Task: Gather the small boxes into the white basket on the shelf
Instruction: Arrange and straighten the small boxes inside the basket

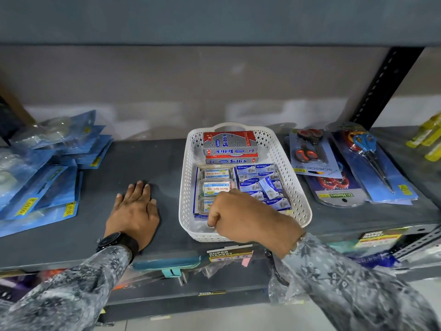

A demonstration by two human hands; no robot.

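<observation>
The white perforated basket (296, 187) stands in the middle of the dark shelf. Inside it, two red and silver boxes (230, 143) lie at the back, clear plastic boxes (216, 186) fill the left side and several small blue and white boxes (260, 180) fill the right side. My right hand (243, 217) reaches into the basket's near end with its fingers curled down over the contents; what they touch is hidden. My left hand (134, 209) lies flat and empty on the shelf, left of the basket, with a black watch on the wrist.
Blue blister packs (47, 177) are piled at the shelf's left end. Scissor sets on blue cards (353, 168) lie right of the basket, with yellow items (427, 139) at the far right. A black upright post (379, 91) rises at the back right. A lower shelf holds more goods.
</observation>
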